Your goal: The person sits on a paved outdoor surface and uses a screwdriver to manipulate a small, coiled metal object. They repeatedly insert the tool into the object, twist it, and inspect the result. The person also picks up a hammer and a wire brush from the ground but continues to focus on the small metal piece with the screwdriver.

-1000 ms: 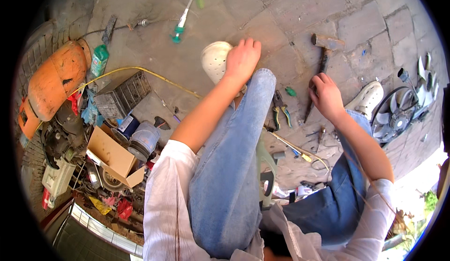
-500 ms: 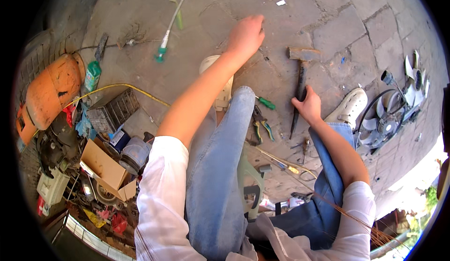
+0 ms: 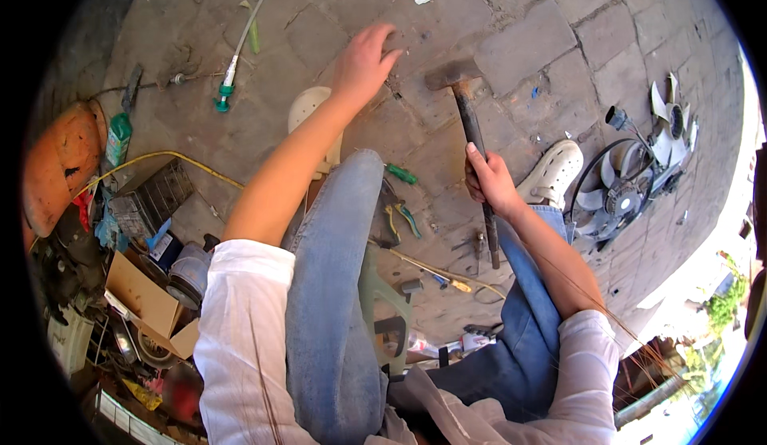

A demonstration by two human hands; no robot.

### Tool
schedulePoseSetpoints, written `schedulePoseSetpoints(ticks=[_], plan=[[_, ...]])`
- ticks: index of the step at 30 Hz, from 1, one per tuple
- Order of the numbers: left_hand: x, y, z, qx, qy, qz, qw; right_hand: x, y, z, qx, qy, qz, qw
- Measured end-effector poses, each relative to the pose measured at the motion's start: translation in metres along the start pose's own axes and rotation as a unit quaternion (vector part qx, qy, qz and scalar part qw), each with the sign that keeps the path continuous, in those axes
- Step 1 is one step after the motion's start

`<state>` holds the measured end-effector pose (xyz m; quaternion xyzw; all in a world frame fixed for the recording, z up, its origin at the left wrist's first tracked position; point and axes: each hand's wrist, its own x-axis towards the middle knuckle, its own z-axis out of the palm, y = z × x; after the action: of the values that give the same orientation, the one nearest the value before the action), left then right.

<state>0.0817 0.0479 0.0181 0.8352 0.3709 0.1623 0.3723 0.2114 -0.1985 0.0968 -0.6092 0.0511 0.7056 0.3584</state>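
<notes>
My right hand [image 3: 494,181] is wrapped round the black handle of a hammer [image 3: 470,121]. The hammer's worn, rusty head points away from me. Ahead of my left shoe, my left hand [image 3: 366,63] reaches out over the paving with thumb and fingers apart, and I see nothing in it. Between my feet lie a green-handled screwdriver [image 3: 401,173] and pliers with yellow and teal grips [image 3: 399,209]. A yellow-handled tool [image 3: 459,286] lies closer to my seat.
Beyond my right shoe [image 3: 555,171] lies a fan assembly [image 3: 623,197] with a loose fan blade wheel [image 3: 675,121]. On the left are an orange gas cylinder [image 3: 64,169], a green bottle [image 3: 118,137], a black crate [image 3: 152,197], an open cardboard box [image 3: 144,297] and a green-and-white syringe-like tool [image 3: 228,85].
My right hand has picked the hammer up from its place on the paving and tilted it. My left hand has loosened, its fingers spreading. The whole view has shifted to the right.
</notes>
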Motion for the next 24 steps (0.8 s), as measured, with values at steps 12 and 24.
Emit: schedulePoseSetpoints(ticks=[12,24], plan=[[-0.106,-0.027,-0.060,0.043,-0.104,0.082,0.990,-0.020,-0.068,0.091,-0.163,0.226,-0.506,0.816],[-0.104,-0.034,-0.061,-0.010,-0.065,0.057,0.996,0.020,-0.027,0.110,0.025,0.253,-0.225,0.941]])
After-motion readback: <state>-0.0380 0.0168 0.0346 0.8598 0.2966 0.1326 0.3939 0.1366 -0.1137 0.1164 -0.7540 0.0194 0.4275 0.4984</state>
